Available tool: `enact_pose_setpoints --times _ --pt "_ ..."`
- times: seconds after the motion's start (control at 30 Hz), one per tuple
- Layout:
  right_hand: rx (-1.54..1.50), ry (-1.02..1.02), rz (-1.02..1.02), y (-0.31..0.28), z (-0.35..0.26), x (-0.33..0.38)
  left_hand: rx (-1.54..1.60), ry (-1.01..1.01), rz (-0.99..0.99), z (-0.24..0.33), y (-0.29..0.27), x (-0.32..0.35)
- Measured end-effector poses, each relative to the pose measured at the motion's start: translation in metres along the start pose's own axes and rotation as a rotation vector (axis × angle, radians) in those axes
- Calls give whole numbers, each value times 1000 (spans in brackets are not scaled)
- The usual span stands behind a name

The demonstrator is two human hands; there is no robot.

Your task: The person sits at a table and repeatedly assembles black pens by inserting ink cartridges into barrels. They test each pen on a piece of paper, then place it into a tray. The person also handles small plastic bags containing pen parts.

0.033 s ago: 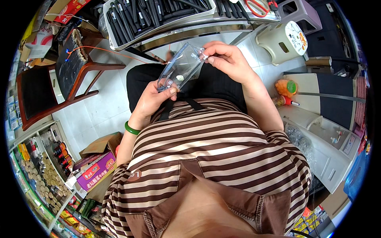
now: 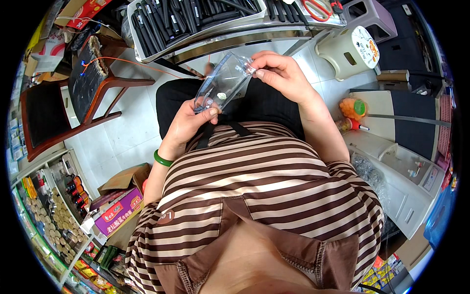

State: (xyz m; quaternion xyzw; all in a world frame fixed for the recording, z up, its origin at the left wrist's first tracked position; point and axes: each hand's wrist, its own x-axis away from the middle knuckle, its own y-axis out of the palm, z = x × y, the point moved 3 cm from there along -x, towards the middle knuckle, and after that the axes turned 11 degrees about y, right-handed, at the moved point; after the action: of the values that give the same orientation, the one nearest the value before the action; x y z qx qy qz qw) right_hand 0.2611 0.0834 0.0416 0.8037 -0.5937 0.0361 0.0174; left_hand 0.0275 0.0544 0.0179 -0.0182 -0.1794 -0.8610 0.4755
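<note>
I sit with a clear plastic bag (image 2: 223, 81) held up over my lap, which is in black trousers. My left hand (image 2: 188, 122) grips the bag's lower end, thumb on top. My right hand (image 2: 279, 73) pinches the upper end between thumb and fingers. A small round white piece shows inside the bag near my left thumb. A green bangle (image 2: 161, 159) sits on my left wrist. My brown-and-white striped top fills the lower middle of the view.
A white tray of black tubes (image 2: 196, 19) rests on a metal shelf ahead, with red scissors (image 2: 316, 10) beside it. A wooden chair (image 2: 73, 98) stands left, a beige stool (image 2: 350, 51) right. Cardboard boxes (image 2: 122, 196) lie at lower left, a white cabinet (image 2: 401, 166) at right.
</note>
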Motion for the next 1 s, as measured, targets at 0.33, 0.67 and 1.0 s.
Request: enact_pose_setpoints --times 0.33,0.67,1.0 --pt "-72 146 -56 2 12 -4 -51 -120 -53 1 -3 -2" --pt "-108 159 194 -30 7 -1 66 -135 -94 9 -9 -2" --pt "-585 218 607 -72 30 14 -218 183 116 99 -47 -50"
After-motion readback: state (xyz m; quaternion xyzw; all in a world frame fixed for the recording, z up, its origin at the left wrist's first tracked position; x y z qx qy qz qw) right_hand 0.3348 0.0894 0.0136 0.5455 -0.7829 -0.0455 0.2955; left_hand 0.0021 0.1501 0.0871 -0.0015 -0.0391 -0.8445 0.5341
